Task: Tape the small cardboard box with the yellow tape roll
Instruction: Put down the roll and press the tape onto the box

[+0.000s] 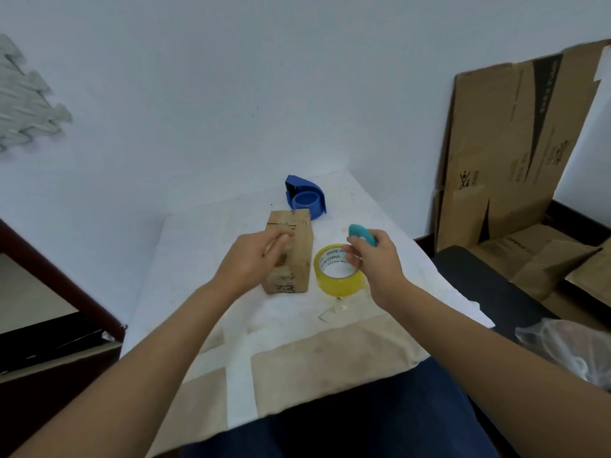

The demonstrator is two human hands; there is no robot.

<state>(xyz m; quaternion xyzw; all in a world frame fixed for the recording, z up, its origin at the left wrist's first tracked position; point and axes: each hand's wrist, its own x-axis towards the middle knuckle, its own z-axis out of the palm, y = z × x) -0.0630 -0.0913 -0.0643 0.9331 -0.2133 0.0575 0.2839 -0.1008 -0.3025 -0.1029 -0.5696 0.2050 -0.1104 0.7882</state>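
A small brown cardboard box (299, 246) stands on the white-covered table (205, 246). My left hand (254, 259) rests on the box's left side and top, fingers curled against it. The yellow tape roll (339, 282) lies flat just right of the box. My right hand (370, 259) hovers over the roll's right edge, holding a small teal cutter (360, 233) between thumb and fingers.
A blue tape dispenser (305, 198) sits behind the box near the wall. Flattened cardboard (515, 153) leans at the right, with more pieces below it. A dark wooden frame (49, 285) stands at the left. Paper scraps (330, 312) lie in front of the roll.
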